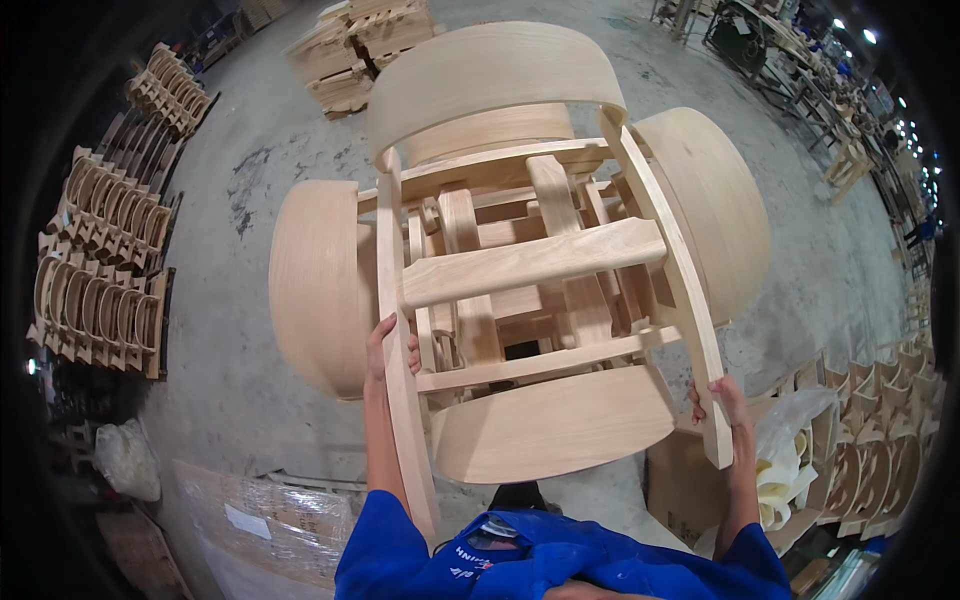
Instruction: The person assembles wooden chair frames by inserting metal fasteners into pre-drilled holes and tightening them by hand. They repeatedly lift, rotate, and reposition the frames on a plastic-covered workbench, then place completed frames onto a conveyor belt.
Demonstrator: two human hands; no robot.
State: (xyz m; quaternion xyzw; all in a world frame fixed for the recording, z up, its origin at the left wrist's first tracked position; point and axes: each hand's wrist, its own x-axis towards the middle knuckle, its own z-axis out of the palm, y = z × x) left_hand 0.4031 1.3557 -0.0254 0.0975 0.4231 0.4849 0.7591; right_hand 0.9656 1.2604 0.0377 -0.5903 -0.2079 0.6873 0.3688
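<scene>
A pale wooden chair frame (540, 262) with a broad curved backrest (500, 65) is held in front of me, its backrest at the far end. My left hand (390, 350) wraps round its left leg, and my right hand (722, 400) grips the right leg close to its end. Beneath and around it are other chair frames of the same wood. Their curved backs show on the left (315, 290), on the right (715, 210) and nearest me (560, 425). Whether the held frame rests on those below cannot be told.
Rows of curved wooden parts (100, 300) stand along the left. More wooden parts (340, 70) are piled at the far side. Near right are a cardboard box (685, 485), a clear plastic bag (800, 415) and several chair frames (870, 430). Film-wrapped cardboard (270, 525) lies near left.
</scene>
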